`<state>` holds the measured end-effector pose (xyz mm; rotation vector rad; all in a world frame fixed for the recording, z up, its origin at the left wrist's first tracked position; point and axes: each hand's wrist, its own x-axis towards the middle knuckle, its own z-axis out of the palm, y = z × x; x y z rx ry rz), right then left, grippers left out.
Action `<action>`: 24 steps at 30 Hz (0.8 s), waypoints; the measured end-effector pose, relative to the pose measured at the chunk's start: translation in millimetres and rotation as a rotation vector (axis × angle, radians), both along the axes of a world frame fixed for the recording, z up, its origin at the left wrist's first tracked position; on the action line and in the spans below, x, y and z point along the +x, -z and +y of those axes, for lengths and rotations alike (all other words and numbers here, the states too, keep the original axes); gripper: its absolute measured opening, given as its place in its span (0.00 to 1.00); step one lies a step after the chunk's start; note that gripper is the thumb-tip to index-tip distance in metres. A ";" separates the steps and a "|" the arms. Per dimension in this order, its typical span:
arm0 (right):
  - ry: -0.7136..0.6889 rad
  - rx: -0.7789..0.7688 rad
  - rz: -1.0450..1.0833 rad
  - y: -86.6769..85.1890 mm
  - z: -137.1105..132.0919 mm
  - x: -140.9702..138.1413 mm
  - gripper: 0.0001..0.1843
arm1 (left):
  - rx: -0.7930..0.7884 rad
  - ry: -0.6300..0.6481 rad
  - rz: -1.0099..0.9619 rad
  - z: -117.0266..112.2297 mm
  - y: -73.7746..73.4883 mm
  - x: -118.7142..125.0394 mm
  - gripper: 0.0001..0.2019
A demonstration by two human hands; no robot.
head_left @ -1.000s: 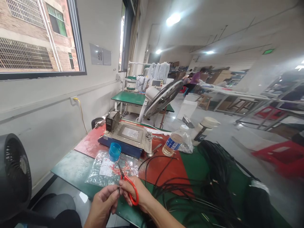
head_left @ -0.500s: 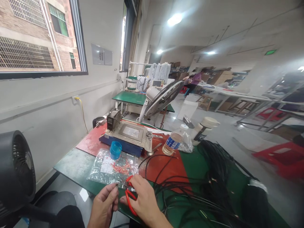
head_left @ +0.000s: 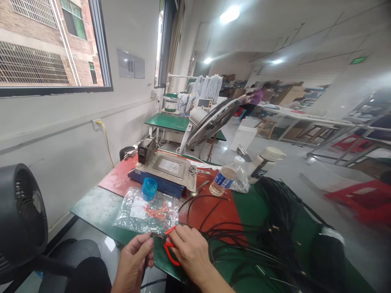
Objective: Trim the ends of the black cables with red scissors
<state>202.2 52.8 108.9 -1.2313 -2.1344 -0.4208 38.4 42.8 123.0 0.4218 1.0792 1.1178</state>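
My left hand (head_left: 134,258) is closed in a pinch on a thin black cable (head_left: 143,274), which hangs down below the fingers. In my right hand (head_left: 193,250) is a pair of scissors (head_left: 169,253) with red handles. Their blades point left and reach the cable's tip at my left fingertips; whether they touch it I cannot tell. Just beyond the hands lies a clear plastic bag (head_left: 124,219) with small red and pale bits (head_left: 157,211) scattered on it. A blue cup (head_left: 149,190) stands on its far edge.
A machine with a blue base (head_left: 157,185) and a flat metal plate stands behind the bag. To its right are a bottle of liquid (head_left: 222,182) and a white flask (head_left: 265,162). Black cables (head_left: 277,228) cover the table's right side. A dark fan (head_left: 23,211) stands left.
The scissors have turned, and their blades, more spread before, now lie closer together at the cable tip. My right hand has shifted slightly right. The left hand keeps its pinch.
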 end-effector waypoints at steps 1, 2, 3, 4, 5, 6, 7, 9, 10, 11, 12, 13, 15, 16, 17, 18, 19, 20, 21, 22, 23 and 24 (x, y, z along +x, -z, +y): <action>-0.004 0.025 0.000 2.0 -0.4 0.1 0.19 | 0.002 -0.012 0.009 -0.2 0.6 0.3 0.15; -0.013 0.043 0.005 4.0 -0.8 0.1 0.20 | 0.003 -0.028 0.014 -0.2 1.6 0.6 0.15; -0.026 0.039 0.021 5.6 -1.1 0.1 0.21 | 0.004 -0.045 0.015 -0.1 2.9 0.9 0.16; -0.041 -0.005 0.057 6.8 -1.0 0.0 0.21 | 0.000 -0.063 0.016 0.3 4.4 1.1 0.16; -0.054 -0.096 0.122 7.4 -0.5 -0.4 0.20 | -0.006 -0.079 0.018 0.8 6.1 1.1 0.17; -0.065 -0.233 0.219 7.4 0.8 -0.9 0.20 | -0.012 -0.084 0.026 1.3 7.9 1.0 0.18; -0.076 -0.398 0.343 6.7 2.7 -1.9 0.20 | -0.013 -0.077 0.038 1.8 9.6 0.8 0.18; -0.108 -0.732 0.643 3.7 7.8 -5.0 0.22 | 0.004 -0.039 0.071 2.5 12.6 0.1 0.18; -0.133 -0.877 0.795 1.5 10.6 -7.4 0.22 | 0.020 -0.014 0.083 2.5 13.9 -0.1 0.17; -0.160 -1.005 0.933 -1.0 13.1 -10.1 0.23 | 0.041 0.013 0.093 2.3 14.8 -0.2 0.17; -0.186 -1.117 1.049 -3.7 15.1 -13.2 0.24 | 0.060 0.037 0.101 2.0 15.6 -0.2 0.17; -0.207 -1.210 1.140 -6.3 16.7 -16.4 0.25 | 0.075 0.059 0.110 1.5 16.1 -0.2 0.17; -0.235 -1.341 1.240 -10.8 18.1 -22.1 0.26 | 0.098 0.090 0.136 0.5 16.9 -0.3 0.17; -0.244 -1.378 1.255 -12.4 18.1 -24.2 0.26 | 0.110 0.097 0.151 -0.1 17.4 -0.5 0.17; -0.252 -1.394 1.251 -13.6 17.8 -25.6 0.26 | 0.118 0.100 0.162 -0.6 18.0 -0.7 0.16; -0.259 -1.386 1.229 -14.4 17.3 -26.3 0.26 | 0.123 0.099 0.171 -1.0 18.9 -1.0 0.16; -0.263 -1.355 1.191 -14.8 16.7 -26.4 0.25 | 0.127 0.097 0.179 -1.3 20.0 -1.3 0.16; -0.263 -1.302 1.143 -14.9 16.0 -26.0 0.24 | 0.130 0.094 0.188 -1.6 21.3 -1.4 0.16; -0.261 -1.242 1.096 -14.9 15.3 -25.3 0.23 | 0.128 0.091 0.197 -1.7 22.6 -1.5 0.16; -0.260 -1.208 1.069 -14.9 14.7 -24.6 0.22 | 0.125 0.087 0.205 -1.7 23.9 -1.4 0.16; -0.261 -1.219 1.073 -15.0 14.1 -24.0 0.22 | 0.124 0.084 0.210 -1.6 24.9 -1.3 0.16; -0.267 -1.271 1.111 -15.3 13.7 -23.7 0.23 | 0.120 0.083 0.212 -1.4 25.6 -1.2 0.16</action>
